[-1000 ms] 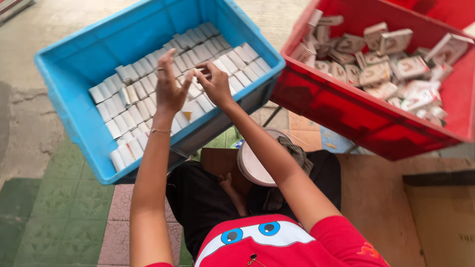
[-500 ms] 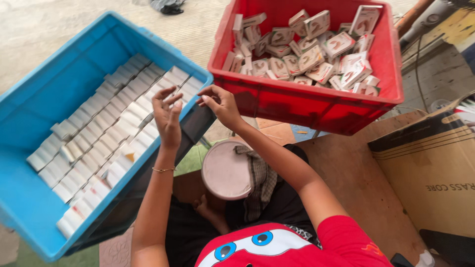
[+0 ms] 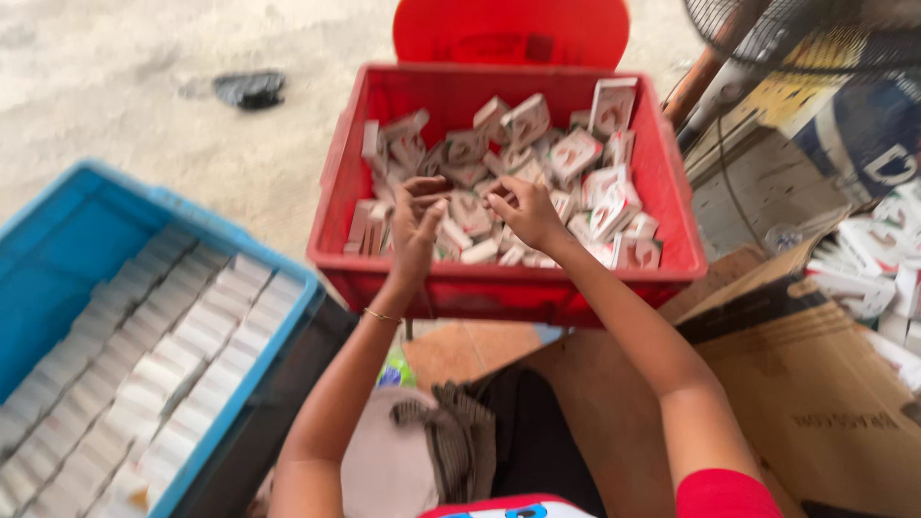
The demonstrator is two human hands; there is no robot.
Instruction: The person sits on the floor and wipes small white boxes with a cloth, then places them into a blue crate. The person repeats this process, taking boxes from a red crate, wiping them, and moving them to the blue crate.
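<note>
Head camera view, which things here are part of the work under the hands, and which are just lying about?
In use: left hand, right hand, red crate, loose small cartons, blue crate with packed rows.
Lying about: fan, cardboard box, dark object on floor.

Both bare forearms reach forward and converge. The left hand (image 3: 414, 228) is raised with its fingers curled in, a thin bracelet on its wrist. The right hand (image 3: 523, 211) sits just beside it, fingers bent and pinched together; whether either grips anything is blurred.
</note>
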